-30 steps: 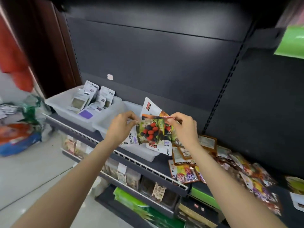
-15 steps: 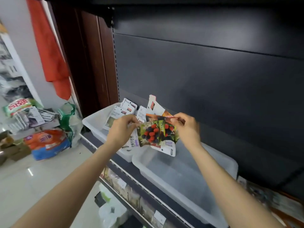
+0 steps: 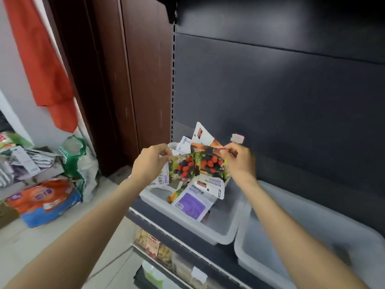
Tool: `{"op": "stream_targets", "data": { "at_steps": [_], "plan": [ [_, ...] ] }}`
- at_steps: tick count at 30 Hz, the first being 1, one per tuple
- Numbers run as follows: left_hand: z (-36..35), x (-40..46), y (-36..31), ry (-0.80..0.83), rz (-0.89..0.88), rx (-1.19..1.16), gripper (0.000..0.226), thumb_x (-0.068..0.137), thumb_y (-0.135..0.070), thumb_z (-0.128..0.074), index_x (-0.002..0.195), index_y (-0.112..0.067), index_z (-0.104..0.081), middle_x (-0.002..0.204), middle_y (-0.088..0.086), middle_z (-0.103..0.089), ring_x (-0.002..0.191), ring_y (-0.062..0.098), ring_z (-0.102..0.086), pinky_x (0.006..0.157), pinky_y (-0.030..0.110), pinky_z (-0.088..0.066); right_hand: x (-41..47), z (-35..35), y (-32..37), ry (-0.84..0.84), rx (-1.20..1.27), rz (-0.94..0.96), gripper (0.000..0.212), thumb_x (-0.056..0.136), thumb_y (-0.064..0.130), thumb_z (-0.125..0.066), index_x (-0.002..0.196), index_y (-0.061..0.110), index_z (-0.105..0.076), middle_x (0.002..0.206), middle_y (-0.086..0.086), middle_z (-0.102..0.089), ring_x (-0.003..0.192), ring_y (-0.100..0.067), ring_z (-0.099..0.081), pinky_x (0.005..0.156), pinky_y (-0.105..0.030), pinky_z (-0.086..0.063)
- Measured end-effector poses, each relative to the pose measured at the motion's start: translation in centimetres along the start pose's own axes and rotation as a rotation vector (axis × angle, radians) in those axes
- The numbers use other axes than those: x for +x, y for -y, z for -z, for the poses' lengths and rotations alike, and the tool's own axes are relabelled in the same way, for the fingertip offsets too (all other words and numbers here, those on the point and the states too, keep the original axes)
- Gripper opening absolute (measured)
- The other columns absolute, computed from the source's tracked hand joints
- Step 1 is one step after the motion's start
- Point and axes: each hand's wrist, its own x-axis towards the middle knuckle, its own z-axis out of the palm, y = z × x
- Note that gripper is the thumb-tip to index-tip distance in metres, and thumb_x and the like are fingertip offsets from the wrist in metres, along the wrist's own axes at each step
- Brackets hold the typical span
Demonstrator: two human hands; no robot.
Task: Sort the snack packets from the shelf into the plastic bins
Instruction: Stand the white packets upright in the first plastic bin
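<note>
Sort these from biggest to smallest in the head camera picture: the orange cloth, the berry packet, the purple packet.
1. Orange cloth, biggest by far.
2. Berry packet and purple packet look about alike; the berry one is nearer the camera, so no ranking.

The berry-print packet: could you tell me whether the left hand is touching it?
Touching. The head view shows the left hand pinching the berry-print packet's left edge.

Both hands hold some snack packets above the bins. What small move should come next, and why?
Probably lower the berry-print packets into the left bin and let go. The left hand and right hand pinch the fanned packets right above that bin, where a similar white and purple packet already lies. The right bin seems to hold none.
</note>
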Motion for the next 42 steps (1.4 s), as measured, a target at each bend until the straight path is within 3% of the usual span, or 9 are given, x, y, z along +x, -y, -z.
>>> {"op": "stream_targets", "data": {
  "at_steps": [6,10,14,18,22,28,34,37,42],
  "plan": [
    [1.0,6.4,4.6,0.225,-0.137,0.240,0.019,0.094,-0.013,-0.050,0.095,-0.021,-0.067,0.093,-0.004,-0.064,0.092,0.022,-0.060,0.072,0.027,-0.041,0.5,-4.8,1.2,-0.027,-0.107,-0.167,0.013,0.092,0.020,-0.058,0.095,0.013,-0.068,0.097,-0.003,-0.070,0.088,-0.020,-0.062,0.068,-0.025,-0.039],
    [-0.2,9.7,5.2,0.378,-0.487,0.678,0.027,0.088,-0.004,-0.047,0.095,-0.027,-0.059,0.090,-0.005,-0.057,0.100,0.020,-0.055,0.090,0.032,-0.031,0.3,-5.9,1.1,-0.035,-0.199,-0.259,0.014,0.093,0.019,-0.057,0.097,0.011,-0.068,0.099,-0.004,-0.070,0.087,-0.020,-0.061,0.068,-0.027,-0.039],
    [-4.1,9.8,6.2,0.455,-0.690,0.784,0.030,0.084,-0.003,-0.050,0.098,-0.027,-0.062,0.100,-0.006,-0.060,0.112,0.020,-0.045,0.096,0.034,-0.024,-0.1,-7.0,0.2,-0.071,-0.180,-0.346,0.014,0.092,0.018,-0.059,0.099,0.012,-0.069,0.101,-0.005,-0.070,0.092,-0.020,-0.063,0.074,-0.027,-0.044],
    [-5.9,10.0,9.7,0.449,-0.560,0.460,0.038,0.091,-0.020,-0.057,0.129,-0.024,-0.052,0.130,0.001,-0.051,0.125,0.022,-0.040,0.101,0.035,-0.029,-0.7,-8.1,0.0,-0.056,-0.142,-0.314,0.011,0.090,0.018,-0.061,0.096,0.013,-0.069,0.090,0.001,-0.067,0.083,-0.011,-0.058,0.069,-0.017,-0.041],
    [-3.9,10.2,12.4,0.410,-0.180,-0.096,0.063,0.078,-0.012,-0.074,0.133,-0.006,-0.043,0.125,0.015,-0.048,0.113,0.030,-0.047,0.091,0.034,-0.039,-0.7,-9.7,0.5,-0.018,-0.134,-0.258,0.009,0.090,0.019,-0.062,0.094,0.015,-0.069,0.084,0.005,-0.063,0.077,-0.008,-0.055,0.059,-0.002,-0.036],
    [-1.4,9.9,14.4,0.520,-0.085,-0.026,0.042,0.079,-0.022,-0.073,0.116,-0.017,-0.055,0.089,-0.003,-0.062,0.083,0.016,-0.061,0.061,0.026,-0.043,-0.1,-11.6,0.9,0.007,-0.102,-0.226,0.010,0.091,0.017,-0.061,0.094,0.011,-0.067,0.086,0.003,-0.062,0.082,-0.011,-0.055,0.065,-0.014,-0.039],
    [-2.0,12.5,11.1,0.295,-0.081,-0.077,0.016,0.084,-0.016,-0.066,0.098,-0.023,-0.064,0.092,0.000,-0.070,0.085,0.021,-0.065,0.070,0.032,-0.050,0.4,-10.7,0.5,0.033,-0.023,-0.213,0.006,0.091,0.014,-0.061,0.086,0.015,-0.066,0.085,0.003,-0.066,0.085,-0.016,-0.061,0.078,-0.031,-0.046],
    [-3.8,14.7,9.3,0.299,-0.056,-0.139,0.015,0.087,-0.009,-0.063,0.096,-0.021,-0.069,0.098,0.004,-0.072,0.093,0.023,-0.065,0.081,0.036,-0.053,0.1,-9.7,-0.1,-0.009,-0.015,-0.229,0.009,0.091,0.013,-0.060,0.084,0.019,-0.062,0.084,0.003,-0.064,0.083,-0.014,-0.060,0.070,-0.021,-0.045],
    [-5.3,15.6,9.4,0.366,-0.152,-0.197,0.015,0.088,-0.005,-0.063,0.097,-0.014,-0.070,0.101,0.009,-0.071,0.095,0.022,-0.065,0.077,0.024,-0.047,-1.1,-8.0,-0.6,-0.056,0.064,-0.229,0.013,0.090,0.006,-0.060,0.081,0.016,-0.061,0.077,0.010,-0.062,0.072,-0.002,-0.059,0.061,-0.009,-0.042]
  ]
}}
